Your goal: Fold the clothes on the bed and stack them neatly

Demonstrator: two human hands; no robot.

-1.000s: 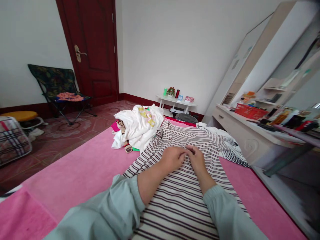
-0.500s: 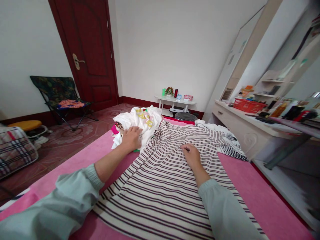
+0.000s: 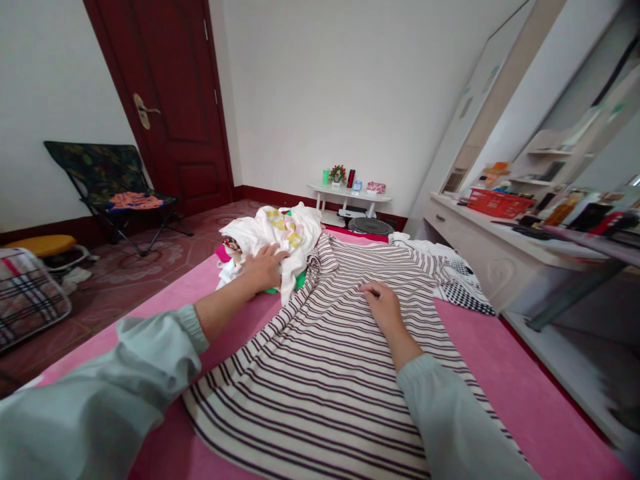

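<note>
Since a second ago, the left hand (image 3: 265, 268) has moved off the striped shirt (image 3: 320, 380). That lies spread beneath the right hand (image 3: 384, 308), which pinches its cloth; the left rests loosely splayed on white clothes (image 3: 255, 230) beside it. Apparently a pile-shifting step, calling for a steady right hand.

White wall (image 3: 350, 87), dark red door (image 3: 165, 100), camouflage folding chair (image 3: 95, 167), reddish tiled floor (image 3: 210, 225)

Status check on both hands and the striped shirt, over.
Left hand on clothes pile; right hand pinching shirt. Shirt spread on pink cover. Pile crowds one sleeve.
</note>
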